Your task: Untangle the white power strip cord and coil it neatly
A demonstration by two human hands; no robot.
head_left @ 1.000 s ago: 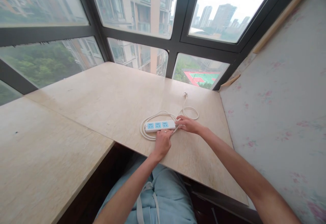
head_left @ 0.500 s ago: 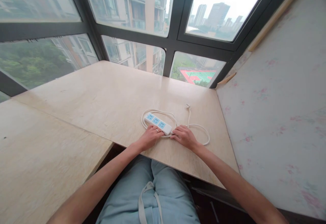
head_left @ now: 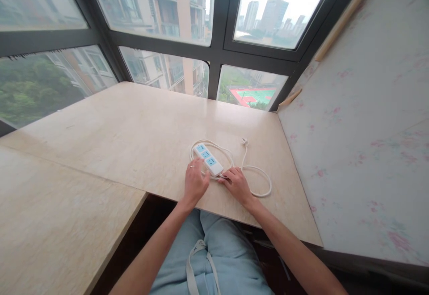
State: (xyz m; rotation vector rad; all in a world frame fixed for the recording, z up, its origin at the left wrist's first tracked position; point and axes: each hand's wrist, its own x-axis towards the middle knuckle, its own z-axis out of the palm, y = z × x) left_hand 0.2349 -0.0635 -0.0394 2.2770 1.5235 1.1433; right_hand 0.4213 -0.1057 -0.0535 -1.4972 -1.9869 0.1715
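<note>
A white power strip (head_left: 207,157) with three blue sockets lies at an angle on the beige stone counter (head_left: 140,138). Its white cable (head_left: 259,181) loops round it and out to the right, and the plug (head_left: 245,142) lies at the far end. My left hand (head_left: 195,181) rests against the near left side of the strip, fingers curled on it and the cable there. My right hand (head_left: 237,184) pinches the cable where it leaves the strip's near end.
The counter runs along dark-framed windows (head_left: 217,56) at the back and left. A pale flowered wall (head_left: 362,125) rises on the right. A second slab (head_left: 50,219) adjoins at the lower left. My knees in light blue trousers (head_left: 214,250) are below the counter's front edge.
The strip has turned from lying crosswise to pointing away at an angle. Both hands have drawn nearer the counter's front edge, and the cable loop on the right has spread wider.
</note>
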